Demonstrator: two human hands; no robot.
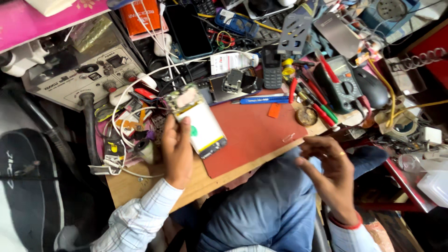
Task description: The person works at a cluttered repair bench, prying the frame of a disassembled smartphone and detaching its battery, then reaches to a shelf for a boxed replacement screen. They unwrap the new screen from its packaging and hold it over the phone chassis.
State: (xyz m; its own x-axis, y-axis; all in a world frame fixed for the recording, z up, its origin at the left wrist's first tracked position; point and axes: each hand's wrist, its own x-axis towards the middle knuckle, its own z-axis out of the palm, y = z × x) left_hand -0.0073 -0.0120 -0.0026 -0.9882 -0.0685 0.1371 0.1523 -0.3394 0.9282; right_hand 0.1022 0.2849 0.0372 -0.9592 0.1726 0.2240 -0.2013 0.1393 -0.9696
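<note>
Nearest to us, our right hand (326, 170) hovered with fingers loosely spread, holding nothing, above our blue trousers (261, 205). Our left hand (177, 149) gripped the opened white smartphone (198, 122) over the red rubber mat (252, 135) on the wooden surface (126, 184).

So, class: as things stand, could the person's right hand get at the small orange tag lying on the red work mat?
Probably yes. The right hand hangs empty, fingers loosely open, just off the red work mat; the small orange tag lies bare on top, with only open mat between them.
</note>
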